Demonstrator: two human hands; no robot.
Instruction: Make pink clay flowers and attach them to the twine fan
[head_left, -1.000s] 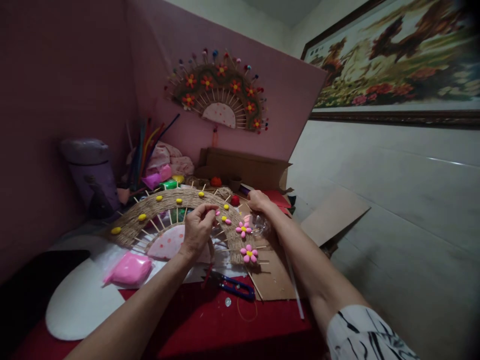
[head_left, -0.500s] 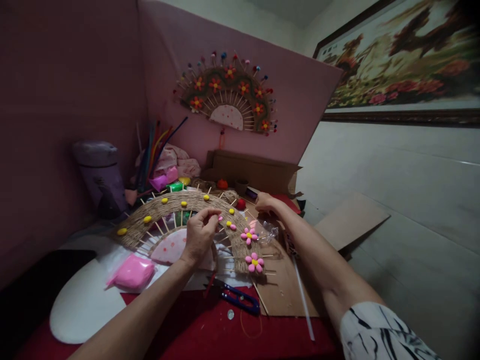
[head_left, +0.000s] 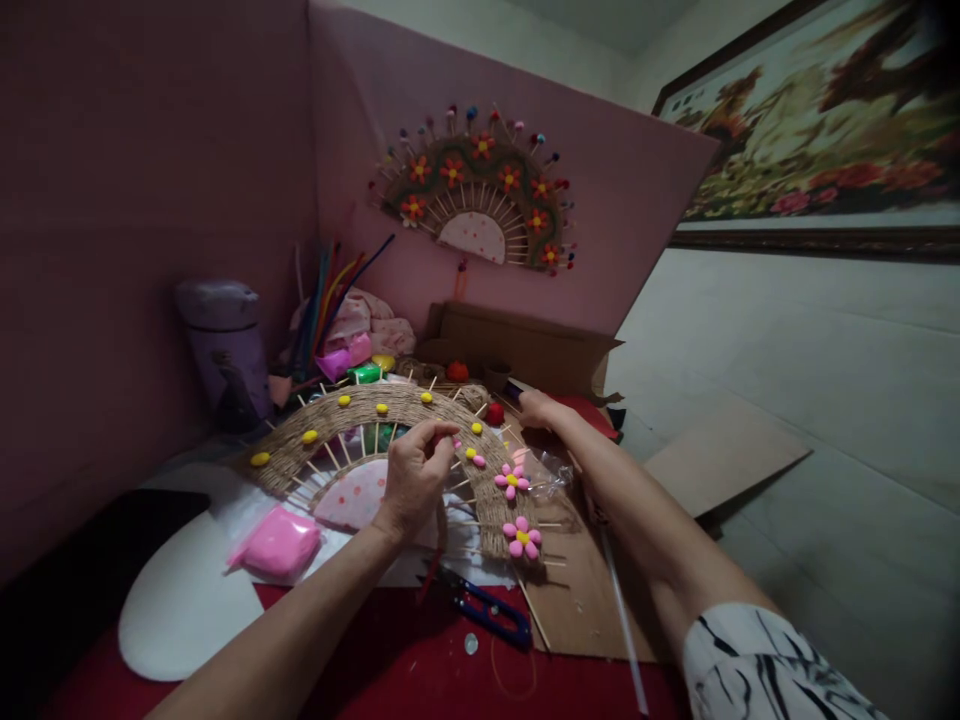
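Note:
My left hand (head_left: 420, 475) is closed in a pinch over the right part of a twine-wrapped fan frame (head_left: 405, 402), with a small pink clay piece (head_left: 457, 443) at its fingertips. Yellow clay dots (head_left: 309, 437) dot the twine, and two pink flowers with yellow centres (head_left: 522, 538) sit on its right end. My right hand (head_left: 536, 408) reaches behind the fan beside a dark object (head_left: 513, 391); its fingers are mostly hidden, and what it holds is unclear. A bag of pink clay (head_left: 277, 542) lies at the fan's left front.
Blue thread snips (head_left: 491, 612) lie on the red cloth (head_left: 420, 670). Cardboard (head_left: 585, 600) lies at the right. A purple bottle (head_left: 225, 355) stands at the left. A finished fan (head_left: 480, 205) hangs on the pink board behind.
The whole view has shifted, so things appear further right. My left hand keeps its pinch near the twine; my right hand remains behind the fan.

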